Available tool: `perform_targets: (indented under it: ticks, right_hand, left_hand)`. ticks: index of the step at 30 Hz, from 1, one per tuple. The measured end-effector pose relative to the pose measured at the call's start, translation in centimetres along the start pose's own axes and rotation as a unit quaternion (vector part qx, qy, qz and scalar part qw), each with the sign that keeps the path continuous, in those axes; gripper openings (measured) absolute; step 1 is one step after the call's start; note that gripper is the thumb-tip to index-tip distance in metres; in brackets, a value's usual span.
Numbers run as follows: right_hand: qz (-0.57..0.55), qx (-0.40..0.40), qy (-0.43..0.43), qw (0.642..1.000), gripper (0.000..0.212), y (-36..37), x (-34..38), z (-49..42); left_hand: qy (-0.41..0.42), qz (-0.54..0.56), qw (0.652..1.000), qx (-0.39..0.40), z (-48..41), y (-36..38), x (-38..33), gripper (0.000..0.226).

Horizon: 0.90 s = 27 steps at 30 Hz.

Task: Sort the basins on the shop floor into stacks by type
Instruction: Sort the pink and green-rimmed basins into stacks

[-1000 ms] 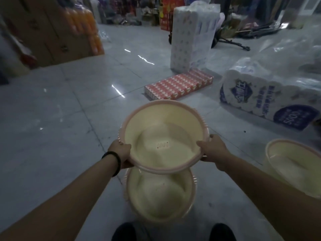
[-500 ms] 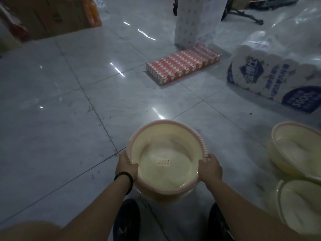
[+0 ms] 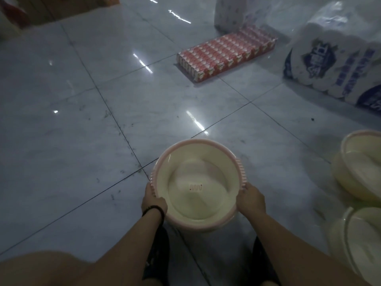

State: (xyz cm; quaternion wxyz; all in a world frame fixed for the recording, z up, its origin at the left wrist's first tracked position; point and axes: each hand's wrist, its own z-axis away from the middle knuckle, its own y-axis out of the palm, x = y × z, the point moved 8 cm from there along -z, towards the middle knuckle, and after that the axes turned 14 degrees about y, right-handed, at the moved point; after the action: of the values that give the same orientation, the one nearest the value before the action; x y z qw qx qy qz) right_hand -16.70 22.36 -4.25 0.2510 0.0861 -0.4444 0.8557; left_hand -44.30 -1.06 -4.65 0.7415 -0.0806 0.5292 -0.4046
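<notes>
A cream basin with a pink ribbed rim [image 3: 198, 184] sits low over the tiled floor, nested in a second basin whose edge shows just beneath it. My left hand [image 3: 153, 202] grips the rim on the left side; a black band is on that wrist. My right hand [image 3: 250, 198] grips the rim on the right side. Two more cream basins lie on the floor at the right: one [image 3: 362, 168] further away, one with a whitish rim [image 3: 358, 242] nearer, cut off by the frame edge.
A flat red pack of cartons [image 3: 225, 55] lies on the floor ahead. Large wrapped bundles of toilet paper [image 3: 338, 65] stand at the far right, a tall white pack [image 3: 228, 13] behind the cartons. My dark shoes [image 3: 158, 250] are just below the basin.
I have lowered the held basin from chest height down onto the basin on the floor, and my view has tipped downward. Both hands have kept their grip on the rim.
</notes>
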Motion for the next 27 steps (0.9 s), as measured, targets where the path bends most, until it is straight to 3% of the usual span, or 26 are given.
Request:
perform_targets:
  ticks: [3,5,9,13,16,21,23,27]
  right_hand:
    - [0.039,0.031,0.023,0.998,0.031,-0.2,0.3,-0.2]
    - [0.053,0.058,0.038,0.996,0.029,-0.7,0.2,0.0]
    - [0.065,0.074,0.036,0.994,0.044,-4.9,1.0,0.5]
    - [0.078,0.107,0.007,0.991,0.043,-13.8,3.2,0.7]
    - [0.003,0.116,0.026,0.993,0.047,-21.9,2.5,1.3]
    - [-0.220,0.038,0.108,0.969,0.046,-31.8,-6.4,-1.8]
    - [-0.314,0.031,0.141,0.938,0.037,-33.2,-11.3,-3.4]
    - [-0.487,0.034,0.195,0.851,0.030,-32.2,-19.3,-7.5]
  left_hand:
    - [-0.006,-0.035,0.999,0.008,0.5,0.2,-0.6,0.086]
    - [-0.003,-0.118,0.993,0.014,1.5,0.0,-1.7,0.097]
    - [0.170,-0.243,0.951,0.084,4.9,2.2,-9.1,0.084]
    - [0.310,-0.218,0.899,0.221,10.3,6.8,-17.9,0.055]
    - [0.381,-0.217,0.839,0.322,15.8,11.5,-23.5,0.043]
    - [0.449,-0.234,0.739,0.444,25.8,21.8,-29.7,0.035]
    - [0.453,-0.224,0.726,0.466,28.6,25.8,-31.0,0.032]
    - [0.417,-0.207,0.734,0.494,30.4,33.4,-31.0,0.029]
